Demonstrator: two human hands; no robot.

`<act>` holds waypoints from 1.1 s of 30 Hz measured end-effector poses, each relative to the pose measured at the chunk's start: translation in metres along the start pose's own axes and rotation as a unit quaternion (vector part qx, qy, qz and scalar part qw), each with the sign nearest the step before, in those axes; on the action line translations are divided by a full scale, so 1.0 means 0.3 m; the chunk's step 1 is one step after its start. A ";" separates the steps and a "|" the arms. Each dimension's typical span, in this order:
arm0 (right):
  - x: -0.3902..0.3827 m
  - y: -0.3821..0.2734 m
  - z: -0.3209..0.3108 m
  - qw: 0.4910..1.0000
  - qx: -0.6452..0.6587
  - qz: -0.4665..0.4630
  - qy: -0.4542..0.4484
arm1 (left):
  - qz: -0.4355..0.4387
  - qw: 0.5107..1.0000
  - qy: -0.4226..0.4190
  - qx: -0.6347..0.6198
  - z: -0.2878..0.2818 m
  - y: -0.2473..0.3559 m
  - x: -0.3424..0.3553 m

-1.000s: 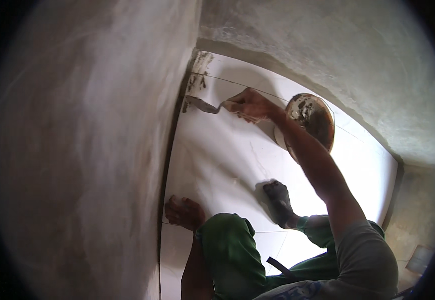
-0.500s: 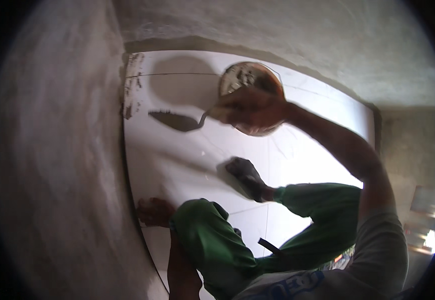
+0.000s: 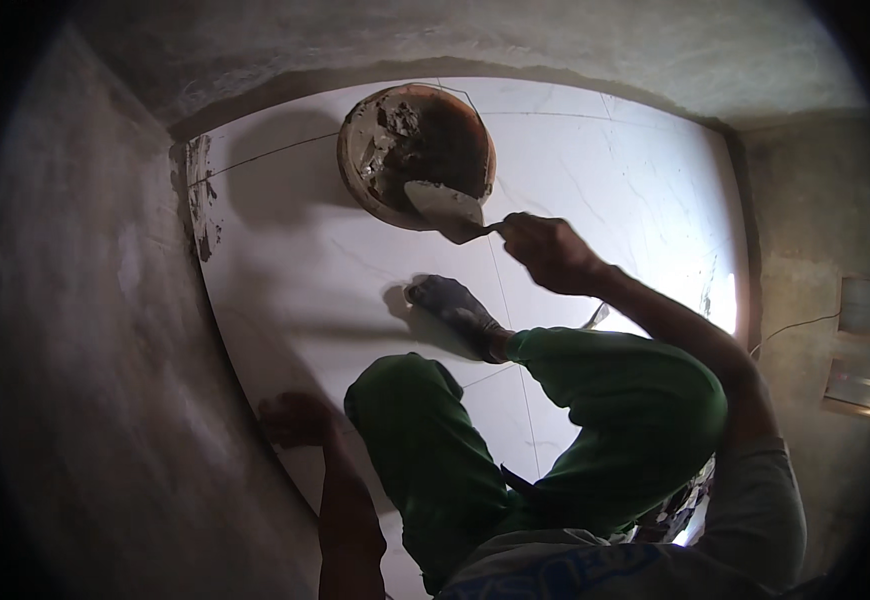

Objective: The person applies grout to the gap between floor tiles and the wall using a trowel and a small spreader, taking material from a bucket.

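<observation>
My right hand [image 3: 553, 254] is closed around the handle of a trowel [image 3: 445, 206]. The trowel's blade reaches over the near rim of a round mortar pan [image 3: 491, 180], and some grey mortar shows on it. Wet, lumpy mortar [image 3: 405, 125] lies inside the pan, mostly on its left side. Low on the left, in shadow, my left hand [image 3: 297, 418] rests on the white tiled floor beside the wall. Its fingers look spread toward the wall edge, holding nothing that I can see.
White floor tiles [image 3: 305, 215] with dark joints lie under everything. Mortar smears [image 3: 203, 200] mark the far left corner. Grey plastered walls [image 3: 105, 330] stand left, ahead and right. My socked foot [image 3: 455, 312] and green-trousered knees [image 3: 405, 410] are close before me.
My right hand has swung from above the pan toward the right and nearer me. The trowel blade, earlier over the floor left of the pan, is now at the pan's near rim.
</observation>
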State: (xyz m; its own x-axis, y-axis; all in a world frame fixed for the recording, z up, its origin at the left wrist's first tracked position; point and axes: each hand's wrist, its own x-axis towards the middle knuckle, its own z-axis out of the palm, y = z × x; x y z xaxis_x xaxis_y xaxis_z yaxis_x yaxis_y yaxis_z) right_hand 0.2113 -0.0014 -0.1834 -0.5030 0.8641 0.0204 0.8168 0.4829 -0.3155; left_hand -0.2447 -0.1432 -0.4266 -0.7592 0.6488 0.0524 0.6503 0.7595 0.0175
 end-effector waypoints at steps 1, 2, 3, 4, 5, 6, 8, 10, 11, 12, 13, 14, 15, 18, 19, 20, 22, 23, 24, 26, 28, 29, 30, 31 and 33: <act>-0.009 -0.045 0.046 0.998 0.037 0.050 0.018 | 0.002 1.000 0.004 0.005 0.000 -0.013 0.013; -0.025 -0.079 0.065 0.994 0.073 0.076 0.035 | -0.016 1.000 -0.015 0.011 0.004 -0.020 0.026; -0.033 -0.108 0.065 0.987 0.111 0.102 0.049 | -0.037 0.999 -0.035 0.020 -0.006 -0.027 0.029; -0.053 -0.112 0.048 0.990 0.095 0.106 0.008 | -0.036 0.998 -0.034 0.026 -0.010 -0.025 0.029; -0.082 -0.113 0.016 0.990 0.078 0.111 -0.032 | -0.045 0.998 -0.028 0.028 -0.010 -0.017 0.028; -0.106 -0.135 -0.076 0.990 0.049 0.122 -0.059 | -0.051 0.998 -0.033 0.020 -0.019 0.021 0.005; -0.178 -0.093 -0.149 0.990 -0.038 0.046 -0.128 | -0.036 0.999 -0.019 0.009 -0.024 0.028 0.000; -0.154 -0.106 -0.248 0.985 -0.044 0.040 -0.163 | -0.037 0.999 0.003 0.002 -0.032 0.009 0.006; -0.134 -0.122 -0.307 0.967 0.033 0.159 -0.196 | -0.036 0.999 0.002 -0.006 -0.027 0.009 0.006; -0.119 -0.128 -0.341 0.928 0.111 0.274 -0.225 | -0.037 0.999 0.001 -0.012 -0.022 0.007 0.004; -0.077 -0.127 -0.385 0.903 0.161 0.330 -0.225 | -0.043 0.999 0.001 -0.015 -0.021 0.016 -0.002; -0.030 -0.125 -0.425 0.873 0.207 0.384 -0.219 | -0.037 0.999 -0.010 -0.005 -0.021 0.017 -0.005; 0.057 -0.137 -0.475 0.855 0.218 0.404 -0.243 | -0.033 0.999 -0.019 0.008 -0.021 0.013 -0.002; 0.220 0.028 -0.430 0.896 0.110 0.344 -0.259 | -0.017 0.998 0.031 0.042 0.009 -0.021 -0.004; 0.294 0.076 -0.419 0.882 0.102 0.352 -0.297 | -0.024 0.998 0.032 0.053 -0.006 -0.033 0.000; 0.305 0.101 -0.500 0.856 0.076 0.406 -0.311 | -0.003 1.000 0.019 0.018 -0.015 0.055 -0.038; 0.385 0.148 -0.522 0.836 0.063 0.430 -0.335 | -0.003 1.000 0.023 0.005 -0.015 0.068 -0.042; 0.413 0.171 -0.533 0.813 0.077 0.440 -0.374 | -0.003 0.999 0.046 -0.002 0.011 0.062 -0.040; 0.462 0.196 -0.471 0.791 0.099 0.432 -0.423 | -0.011 0.997 0.077 0.010 0.027 -0.002 -0.024; 0.505 0.215 -0.416 0.774 0.155 0.426 -0.442 | -0.013 0.995 0.091 0.030 0.053 -0.080 -0.022; 0.522 0.209 -0.396 0.713 0.247 0.457 -0.471 | 0.008 0.993 0.114 0.030 0.074 -0.104 -0.030; 0.486 0.215 -0.397 0.700 0.290 0.449 -0.473 | 0.021 0.991 0.128 0.024 0.082 -0.087 -0.032; 0.456 0.221 -0.385 0.694 0.300 0.465 -0.461 | 0.035 0.989 0.142 0.019 0.088 -0.074 -0.035; 0.418 0.226 -0.373 0.686 0.313 0.482 -0.447 | 0.036 0.989 0.142 0.017 0.085 -0.054 -0.039; 0.368 0.217 -0.299 0.636 0.418 0.487 -0.428 | 0.037 0.986 0.134 0.088 0.073 -0.053 -0.037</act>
State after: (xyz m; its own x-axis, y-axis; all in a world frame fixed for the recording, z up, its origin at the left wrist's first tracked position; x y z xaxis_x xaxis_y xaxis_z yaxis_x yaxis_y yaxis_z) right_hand 0.2341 0.1382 -0.1165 -0.1341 0.1275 -0.9827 0.6035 -0.7761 -0.1830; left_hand -0.2471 -0.1614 -0.4493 -0.6596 0.6846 0.3104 0.6705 0.7225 -0.1686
